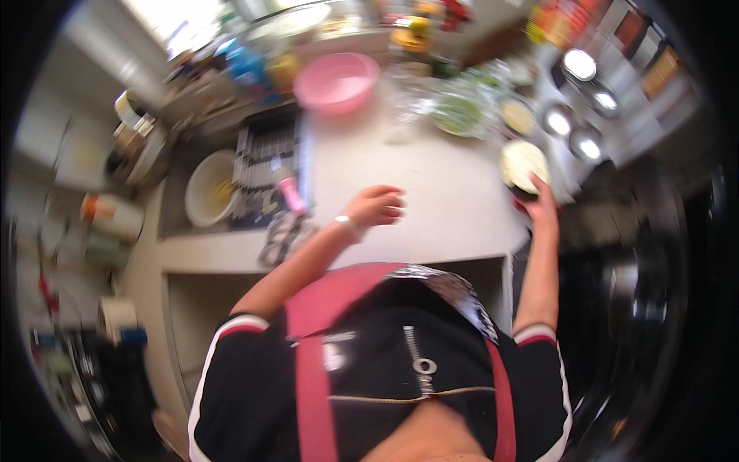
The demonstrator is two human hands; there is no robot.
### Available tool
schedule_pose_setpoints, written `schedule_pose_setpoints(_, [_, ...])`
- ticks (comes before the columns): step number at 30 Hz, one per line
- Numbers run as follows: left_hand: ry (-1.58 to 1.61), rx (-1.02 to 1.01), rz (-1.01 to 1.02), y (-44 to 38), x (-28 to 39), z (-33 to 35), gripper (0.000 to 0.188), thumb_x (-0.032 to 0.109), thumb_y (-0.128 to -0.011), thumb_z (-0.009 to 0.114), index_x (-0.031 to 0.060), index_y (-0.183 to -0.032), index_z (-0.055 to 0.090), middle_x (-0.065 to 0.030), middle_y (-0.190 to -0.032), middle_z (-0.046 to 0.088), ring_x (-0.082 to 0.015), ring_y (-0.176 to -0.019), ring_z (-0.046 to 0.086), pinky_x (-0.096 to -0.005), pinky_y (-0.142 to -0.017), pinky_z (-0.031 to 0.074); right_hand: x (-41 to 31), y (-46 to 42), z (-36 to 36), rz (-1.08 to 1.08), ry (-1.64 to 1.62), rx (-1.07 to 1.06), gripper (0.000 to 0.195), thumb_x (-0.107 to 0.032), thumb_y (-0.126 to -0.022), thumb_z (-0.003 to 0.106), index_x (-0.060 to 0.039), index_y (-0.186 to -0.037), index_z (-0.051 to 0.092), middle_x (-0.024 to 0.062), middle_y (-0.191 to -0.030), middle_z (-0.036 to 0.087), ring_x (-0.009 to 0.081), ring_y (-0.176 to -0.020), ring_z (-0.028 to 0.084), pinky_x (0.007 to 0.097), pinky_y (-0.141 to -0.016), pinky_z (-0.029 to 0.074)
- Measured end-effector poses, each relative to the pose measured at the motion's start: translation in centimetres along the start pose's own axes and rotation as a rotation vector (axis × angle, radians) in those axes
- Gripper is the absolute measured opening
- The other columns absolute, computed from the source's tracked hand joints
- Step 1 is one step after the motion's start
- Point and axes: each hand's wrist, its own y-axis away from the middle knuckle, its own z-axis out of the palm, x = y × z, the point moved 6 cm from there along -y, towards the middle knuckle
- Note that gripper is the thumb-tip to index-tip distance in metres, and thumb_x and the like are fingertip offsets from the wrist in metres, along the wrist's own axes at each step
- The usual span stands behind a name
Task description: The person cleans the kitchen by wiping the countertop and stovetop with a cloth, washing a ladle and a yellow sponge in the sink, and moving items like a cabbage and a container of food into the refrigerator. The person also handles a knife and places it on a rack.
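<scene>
My right hand [540,199] grips a dark round bowl [524,186] at the right end of the counter, thumb over its rim. Pale yellowish-white food [521,161] fills the bowl; its exact kind is too blurred to tell. Over the middle of the counter hovers my left hand [378,206], with nothing visible in it and its fingers loosely bent. Past the bowl is another small bowl [518,115] with pale contents. Beside it, a plate or bowl of green vegetables [459,114] sits among clear plastic bags.
A pink basin [336,82] stands at the counter's back. On the left, the sink holds a white bowl [211,187] with yellowish pieces and a dish rack [265,150]. A pink-handled tool [291,194] and a crumpled cloth [286,237] lie near its edge. Shiny round metal containers [559,121] stand at right.
</scene>
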Motion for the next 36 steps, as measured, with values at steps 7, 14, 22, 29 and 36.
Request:
schedule_pose_setpoints(7, [0.187, -0.135, 0.149, 1.6, 0.7, 1.7, 0.073, 0.035, -0.077, 0.060, 0.0102, -0.131, 0.019, -0.0112, -0.120, 0.038, -0.0236, -0.100, 0.049, -0.0399, -0.076, 0.047, 5.2, 9.3, 13.9, 0.104, 0.044, -0.414, 0.068, -0.022, -0.073, 0.065, -0.0017, -0.126, 0.028, 0.0144, -0.123, 0.040, 0.0310, -0.113, 0.039, 0.0486, -0.093, 0.035])
schedule_pose_setpoints(14, [0.380, 0.061, 0.301, 11.9, -0.2, -3.0, 0.081, 0.041, -0.069, 0.067, 0.0202, -0.130, 0.017, -0.0100, -0.120, 0.039, -0.0284, -0.106, 0.045, -0.0447, -0.073, 0.048, 16.8, 18.3, 27.0, 0.267, 0.359, -0.959, 0.056, -0.018, -0.075, 0.060, 0.0032, -0.120, 0.035, 0.0122, -0.115, 0.046, 0.0212, -0.104, 0.046, 0.0335, -0.092, 0.036])
schedule_pose_setpoints(22, [0.641, 0.346, 0.601, 26.4, -6.0, -6.0, 0.071, 0.035, -0.069, 0.066, 0.0116, -0.126, 0.030, -0.0107, -0.117, 0.046, -0.0275, -0.106, 0.046, -0.0459, -0.078, 0.046, 25.2, 29.1, 31.9, 0.513, 0.397, -1.338, 0.082, -0.039, -0.069, 0.068, -0.0022, -0.128, 0.025, 0.0114, -0.123, 0.038, 0.0232, -0.113, 0.039, 0.0347, -0.093, 0.034])
schedule_pose_setpoints(29, [0.787, 0.494, 0.856, 41.2, -13.4, -8.0, 0.067, 0.034, -0.072, 0.064, 0.0092, -0.126, 0.032, -0.0106, -0.122, 0.043, -0.0257, -0.109, 0.045, -0.0457, -0.086, 0.041, 30.8, 41.2, 33.0, 0.591, 0.520, -1.537, 0.066, -0.038, -0.081, 0.054, -0.0059, -0.130, 0.023, 0.0099, -0.124, 0.040, 0.0212, -0.111, 0.043, 0.0360, -0.082, 0.044])
schedule_pose_setpoints(36, [0.831, 0.948, 1.130, 62.8, -27.8, -7.5, 0.070, 0.030, -0.071, 0.065, 0.0092, -0.128, 0.029, -0.0100, -0.124, 0.041, -0.0265, -0.113, 0.042, -0.0439, -0.090, 0.039, 41.7, 52.7, 29.8, 0.761, 0.839, -1.484, 0.031, -0.017, -0.084, 0.053, -0.0030, -0.110, 0.046, 0.0082, -0.095, 0.058, 0.0163, -0.084, 0.057, 0.0294, -0.068, 0.047])
